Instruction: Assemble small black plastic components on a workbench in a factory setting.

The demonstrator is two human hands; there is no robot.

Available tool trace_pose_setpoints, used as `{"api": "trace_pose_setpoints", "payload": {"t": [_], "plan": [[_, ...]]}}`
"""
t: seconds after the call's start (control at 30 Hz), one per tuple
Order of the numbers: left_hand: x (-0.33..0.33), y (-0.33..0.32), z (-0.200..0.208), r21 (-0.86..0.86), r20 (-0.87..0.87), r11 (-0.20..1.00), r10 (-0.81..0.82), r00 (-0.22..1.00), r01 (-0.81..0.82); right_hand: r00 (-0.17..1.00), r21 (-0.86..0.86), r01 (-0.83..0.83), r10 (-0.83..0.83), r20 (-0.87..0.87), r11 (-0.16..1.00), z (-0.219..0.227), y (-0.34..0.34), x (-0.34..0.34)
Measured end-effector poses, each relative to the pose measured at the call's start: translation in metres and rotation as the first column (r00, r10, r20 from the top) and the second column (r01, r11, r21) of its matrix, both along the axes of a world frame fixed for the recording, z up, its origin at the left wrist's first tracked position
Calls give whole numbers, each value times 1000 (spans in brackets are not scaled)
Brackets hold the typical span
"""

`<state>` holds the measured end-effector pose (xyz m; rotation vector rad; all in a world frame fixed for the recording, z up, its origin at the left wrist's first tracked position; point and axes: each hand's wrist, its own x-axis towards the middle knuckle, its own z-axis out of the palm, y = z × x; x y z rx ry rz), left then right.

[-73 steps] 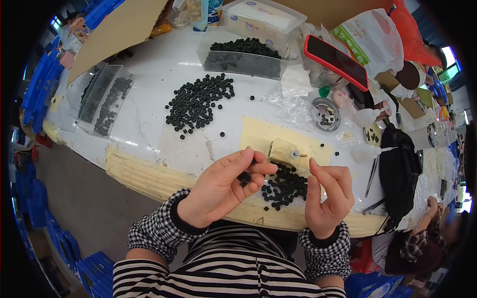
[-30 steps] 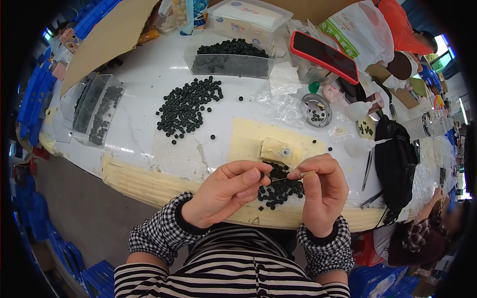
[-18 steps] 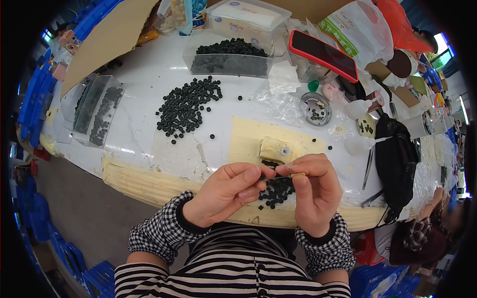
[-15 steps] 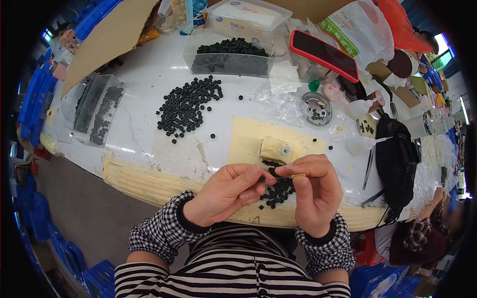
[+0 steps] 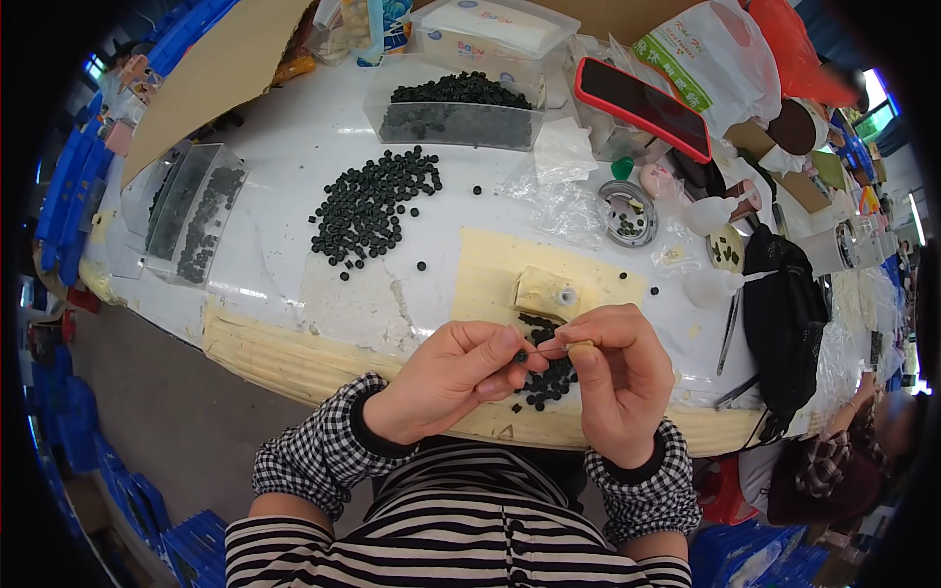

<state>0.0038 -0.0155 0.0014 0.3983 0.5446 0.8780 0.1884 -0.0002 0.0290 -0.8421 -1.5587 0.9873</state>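
Note:
My left hand (image 5: 441, 377) pinches a small round black piece (image 5: 520, 357) between thumb and forefinger. Close to its right, my right hand (image 5: 627, 377) is closed on a thin needle-like rod (image 5: 555, 350), whose tan end shows at the thumb. The rod runs across the gap toward the black piece; whether its tip is inside the piece is too small to tell. Below and behind the fingers lies a small heap of black pieces (image 5: 549, 384), partly covered by my hands. Just beyond it stands a cream, tape-wrapped block (image 5: 541, 292) with a pale round knob on its right side.
A larger pile of black pieces (image 5: 368, 211) spreads over the white table (image 5: 284, 127). Behind it stands a clear bin (image 5: 451, 130) of similar pieces; another bin (image 5: 208, 216) is at left. A red-cased phone (image 5: 642, 108), a round tin (image 5: 627, 214) and a black mesh bag (image 5: 781, 314) crowd the right.
My right fingers have shifted slightly left, shortening the visible rod between the hands. The black piece at my left fingertips shows more plainly now.

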Motion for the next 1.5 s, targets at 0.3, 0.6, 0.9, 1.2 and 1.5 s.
{"api": "trace_pose_setpoints", "payload": {"t": [0.3, 0.6, 0.9, 1.2, 1.5], "plan": [[-1, 1, 2, 12, -4, 1000, 3, 1000, -3, 999, -27, 5, -7, -53, 1000, 3, 0, -2], [1, 4, 6, 210, -244, 975, 129, 961, -78, 824, 437, 239, -419, 381, 867, 6, 24, 10], [3, 6, 10, 242, -338, 963, 202, 919, -123, 754, 492, 182, -442, 486, 851, 9, 16, 4], [6, 6, 15, 387, -435, 920, 241, 868, -61, 866, 472, 14, -246, 435, 882, 10, 9, -3], [6, 2, 21, 415, -371, 903, 282, 885, -113, 913, 369, 65, -204, 353, 927, 8, 7, 5]]}}
